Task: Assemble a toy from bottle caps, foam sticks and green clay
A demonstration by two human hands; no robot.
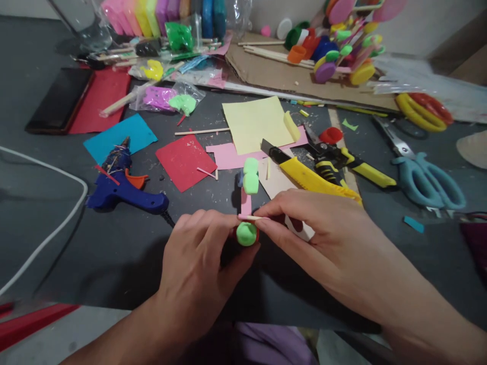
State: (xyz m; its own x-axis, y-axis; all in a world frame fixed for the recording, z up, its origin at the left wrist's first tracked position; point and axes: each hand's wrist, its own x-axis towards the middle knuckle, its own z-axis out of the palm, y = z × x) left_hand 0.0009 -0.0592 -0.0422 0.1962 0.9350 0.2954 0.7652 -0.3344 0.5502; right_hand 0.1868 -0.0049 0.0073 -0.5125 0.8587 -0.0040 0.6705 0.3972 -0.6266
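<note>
Between my hands is a small craft model (246,203) with a pink strip, light green clay pieces at the far end and a round green clay piece with a red edge at the near end. My left hand (203,253) grips this near end between thumb and fingers. Between thumb and index finger, my right hand (319,238) pinches a short thin stick (253,218), which lies across the pink strip. A yellow utility knife (315,180) lies just beyond my right hand. The blue glue gun (127,195) rests on its side to the left of my left hand.
Yellow paper (254,121), red paper (186,161) and blue paper (117,137) lie ahead. To the right are yellow-black pliers (342,165) and teal-handled scissors (429,180). A phone (61,99), cardboard (266,71) and a colourful clay model (348,50) stand farther back. A white cable (72,172) curves at left.
</note>
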